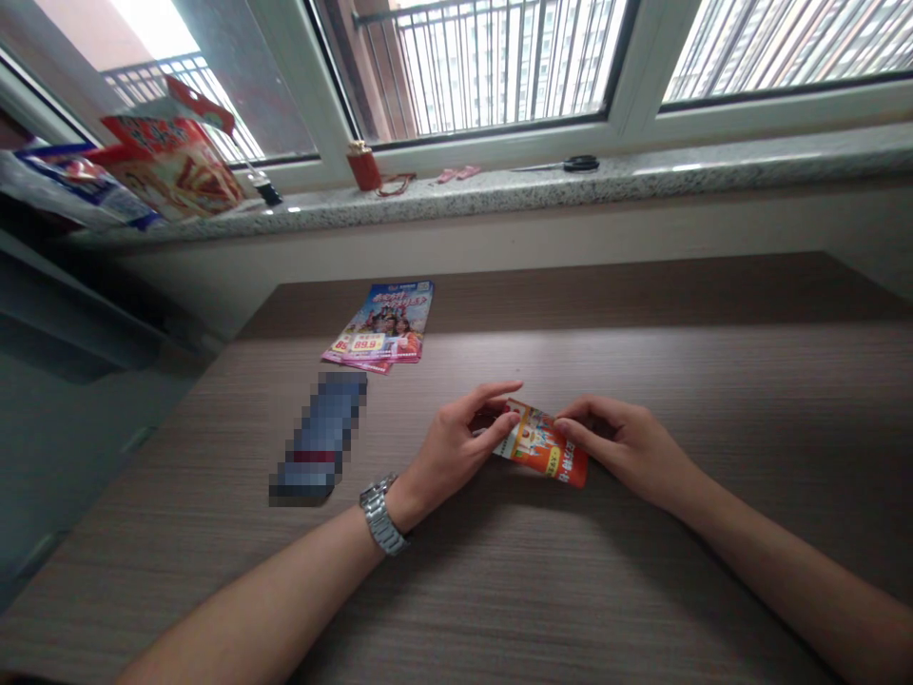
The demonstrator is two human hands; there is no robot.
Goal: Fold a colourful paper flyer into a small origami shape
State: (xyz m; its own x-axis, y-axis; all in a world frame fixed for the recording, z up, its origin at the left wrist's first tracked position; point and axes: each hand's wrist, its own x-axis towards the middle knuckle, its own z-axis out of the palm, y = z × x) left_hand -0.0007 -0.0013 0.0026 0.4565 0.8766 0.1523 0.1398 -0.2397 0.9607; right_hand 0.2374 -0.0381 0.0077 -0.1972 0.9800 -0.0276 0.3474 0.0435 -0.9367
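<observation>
An orange printed paper, with white and yellow areas, is held between my hands above the wooden table. My left hand grips its left end between thumb and fingers, with the index finger stretched out above it. A silver watch is on the left wrist. At the paper's upper right edge, my right hand pinches it between thumb and index finger. The paper's far left end is partly hidden by my left fingers.
Colourful leaflets lie stacked at the back left of the table. Nearer me is a pixelated dark blue object. The granite windowsill holds snack bags, a red lighter-like item and black-handled scissors.
</observation>
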